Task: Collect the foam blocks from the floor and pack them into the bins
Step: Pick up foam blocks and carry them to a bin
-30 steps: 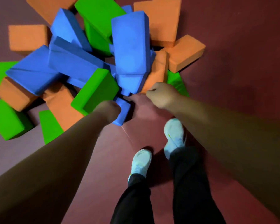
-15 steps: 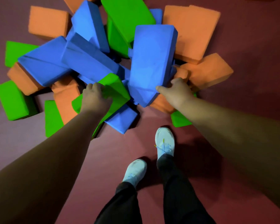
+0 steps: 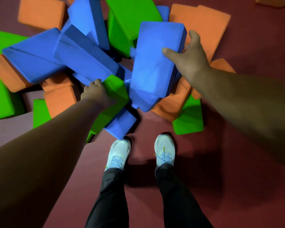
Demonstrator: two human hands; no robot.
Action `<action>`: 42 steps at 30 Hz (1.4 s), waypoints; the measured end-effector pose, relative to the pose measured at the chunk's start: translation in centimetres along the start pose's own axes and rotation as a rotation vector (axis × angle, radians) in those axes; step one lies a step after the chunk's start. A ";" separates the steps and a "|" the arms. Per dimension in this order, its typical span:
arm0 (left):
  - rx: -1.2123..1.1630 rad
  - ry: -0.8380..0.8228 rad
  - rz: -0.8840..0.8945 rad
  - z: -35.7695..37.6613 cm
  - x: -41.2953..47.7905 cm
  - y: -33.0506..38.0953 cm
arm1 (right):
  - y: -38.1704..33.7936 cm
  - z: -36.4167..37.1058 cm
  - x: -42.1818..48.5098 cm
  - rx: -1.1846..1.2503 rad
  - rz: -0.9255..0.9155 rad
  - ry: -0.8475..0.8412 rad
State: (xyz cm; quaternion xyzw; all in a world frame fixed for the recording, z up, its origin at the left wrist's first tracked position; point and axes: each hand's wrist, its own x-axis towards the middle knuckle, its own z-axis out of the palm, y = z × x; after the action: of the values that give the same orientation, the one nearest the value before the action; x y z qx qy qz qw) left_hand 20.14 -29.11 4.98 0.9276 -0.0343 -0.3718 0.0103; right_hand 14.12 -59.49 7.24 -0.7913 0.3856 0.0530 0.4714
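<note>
A person stands on a dark red floor [image 3: 237, 162] in pale blue trainers [image 3: 119, 153], facing a heap of blue, green and orange foam blocks. The right hand [image 3: 189, 61] grips a large blue foam block [image 3: 153, 66], thumb across its top face, fingers over its right edge. The left hand [image 3: 95, 93] curls over the upper edge of a green foam block [image 3: 117, 91] just beside it

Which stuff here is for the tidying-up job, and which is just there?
For the job: big blue block held by the right hand; green block held by the left hand; orange blocks in the pile.
Just there: white shoes; dark red floor.
</note>
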 end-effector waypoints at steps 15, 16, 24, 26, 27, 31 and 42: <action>0.326 -0.103 0.259 -1.1 1.1 2.4 | -2.8 0.9 0.3 -0.250 -0.005 0.091; 0.335 -0.098 0.263 -1.1 0.8 2.6 | -2.4 1.2 -0.7 -0.260 0.000 0.099; 0.423 -0.096 0.276 -1.1 -3.0 1.3 | -0.5 1.9 -10.7 -0.490 0.178 -0.179; 0.433 -0.088 0.240 -1.3 -4.4 0.6 | -0.5 1.8 -13.4 -0.478 0.193 -0.212; 0.440 -0.100 0.215 -1.5 -5.0 0.3 | -0.7 1.7 -14.7 -0.475 0.206 -0.211; 0.534 -0.209 0.202 -2.5 -7.8 0.2 | -0.4 1.5 -19.9 -0.467 0.341 -0.143; 0.464 -0.127 0.503 3.0 -17.7 7.9 | 11.6 -0.5 -33.7 -0.186 0.698 0.182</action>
State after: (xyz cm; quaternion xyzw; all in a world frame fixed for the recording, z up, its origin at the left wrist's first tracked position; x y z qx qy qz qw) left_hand 4.86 -35.66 15.40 0.8428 -0.3460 -0.3969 -0.1118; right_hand -17.19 -43.97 14.37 -0.6531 0.6662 0.1748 0.3148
